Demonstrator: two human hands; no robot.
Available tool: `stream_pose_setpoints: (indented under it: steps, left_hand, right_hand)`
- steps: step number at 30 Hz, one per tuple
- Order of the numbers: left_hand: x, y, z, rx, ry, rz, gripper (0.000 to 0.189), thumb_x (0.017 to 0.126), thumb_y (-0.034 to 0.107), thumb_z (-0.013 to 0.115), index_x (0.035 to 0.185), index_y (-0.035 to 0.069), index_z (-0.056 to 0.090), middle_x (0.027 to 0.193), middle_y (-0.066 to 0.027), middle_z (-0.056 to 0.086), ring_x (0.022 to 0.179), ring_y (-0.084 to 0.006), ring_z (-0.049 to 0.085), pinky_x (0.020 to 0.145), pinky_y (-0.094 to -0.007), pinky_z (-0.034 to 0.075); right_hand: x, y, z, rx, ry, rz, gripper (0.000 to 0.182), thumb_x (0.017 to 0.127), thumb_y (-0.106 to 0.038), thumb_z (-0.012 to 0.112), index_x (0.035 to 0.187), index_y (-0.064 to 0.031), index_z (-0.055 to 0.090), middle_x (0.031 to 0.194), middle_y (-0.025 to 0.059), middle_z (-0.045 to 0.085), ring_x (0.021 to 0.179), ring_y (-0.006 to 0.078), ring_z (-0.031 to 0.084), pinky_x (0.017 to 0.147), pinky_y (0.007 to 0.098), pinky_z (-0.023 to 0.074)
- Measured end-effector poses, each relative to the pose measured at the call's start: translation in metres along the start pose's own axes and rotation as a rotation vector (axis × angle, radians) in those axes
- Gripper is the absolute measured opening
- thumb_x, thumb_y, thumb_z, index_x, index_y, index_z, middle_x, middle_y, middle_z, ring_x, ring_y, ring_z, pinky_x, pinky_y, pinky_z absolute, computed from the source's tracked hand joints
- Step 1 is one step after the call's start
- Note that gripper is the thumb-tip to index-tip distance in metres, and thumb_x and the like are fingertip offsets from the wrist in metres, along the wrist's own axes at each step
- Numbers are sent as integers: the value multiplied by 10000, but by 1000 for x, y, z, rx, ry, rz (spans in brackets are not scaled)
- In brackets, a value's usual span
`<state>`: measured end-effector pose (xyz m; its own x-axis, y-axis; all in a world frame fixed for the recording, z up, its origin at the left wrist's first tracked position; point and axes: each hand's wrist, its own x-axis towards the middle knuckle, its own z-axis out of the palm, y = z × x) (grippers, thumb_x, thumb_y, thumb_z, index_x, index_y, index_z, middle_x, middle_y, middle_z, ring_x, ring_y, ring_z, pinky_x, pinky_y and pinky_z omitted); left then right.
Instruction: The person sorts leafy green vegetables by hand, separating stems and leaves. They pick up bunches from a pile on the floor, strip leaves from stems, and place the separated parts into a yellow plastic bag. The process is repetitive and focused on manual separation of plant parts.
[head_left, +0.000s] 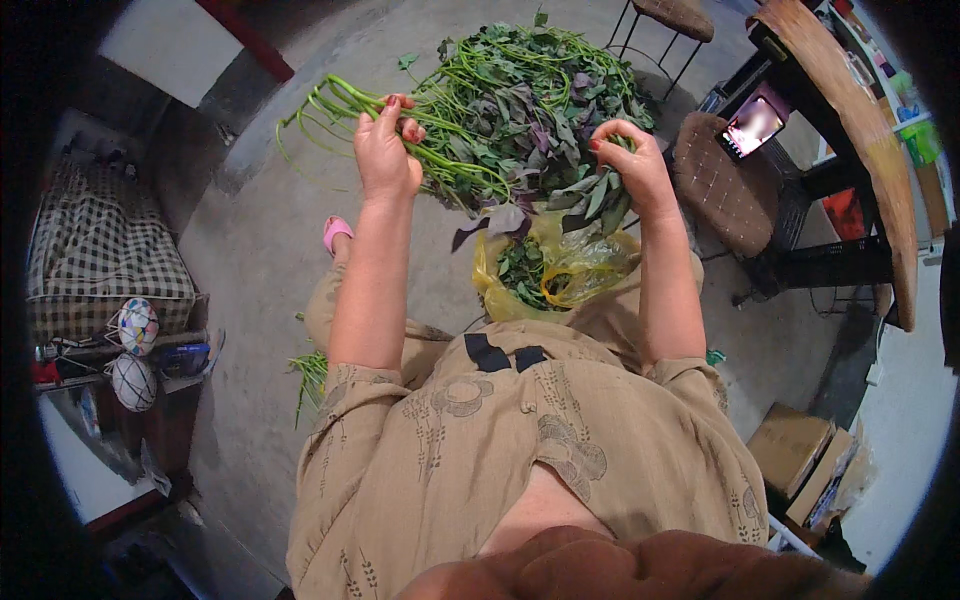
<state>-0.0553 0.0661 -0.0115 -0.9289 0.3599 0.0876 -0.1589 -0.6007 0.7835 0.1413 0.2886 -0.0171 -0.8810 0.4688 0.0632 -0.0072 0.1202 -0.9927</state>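
My left hand (388, 150) grips a bundle of long green stems (457, 169), which fan out past the fingers on both sides. Pinched in the fingers of my right hand (637, 161) is a bunch of leaves (604, 199), some green and some purplish, hanging down. Just beyond both hands a large heap of leafy greens (517, 82) lies on the concrete floor. Below my right hand, between my legs, a yellow plastic bag (491, 289) sits with its mouth spread. Leafy greens (523, 266) show inside it.
A brown padded seat (712, 180) at right bears a lit phone (754, 127). Behind it stands a wood-topped table (877, 142); another stool (675, 15) is at the far right. Stem pieces (309, 375) lie by my left leg. Cardboard boxes (791, 450) stand lower right, a checkered cover (105, 247) left.
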Motion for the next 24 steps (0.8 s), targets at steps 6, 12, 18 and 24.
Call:
stream_pose_setpoints:
  steps: [6,12,18,24]
  left_hand:
    - [-8,-6,2,-8,46,-29,23,888,76,465,898,58,475,806,-58,530,524,-98,386,497,-265,362]
    - [-19,-10,10,-11,12,-94,18,882,72,472,899,67,470,797,-49,525,525,-92,380,502,-259,359]
    - [-24,-10,15,32,-8,-130,27,884,82,478,900,63,467,807,-53,530,495,-81,380,479,-244,348]
    - [-21,-6,8,86,-38,-130,37,884,87,482,903,57,473,810,-58,532,480,-78,376,470,-238,349]
  right_hand:
    - [5,-25,47,-221,-239,-172,166,771,-118,570,875,-5,633,843,63,631,805,128,571,751,263,447]
    - [17,4,97,-305,-369,-183,232,751,-154,576,939,-40,648,861,138,654,801,232,625,748,306,476]
    - [15,4,102,-531,-480,-119,226,732,-198,604,893,-42,634,725,174,622,700,298,618,644,384,474]
    - [9,7,80,-706,-463,-283,173,767,-156,598,865,-13,602,749,155,617,697,300,600,631,357,458]
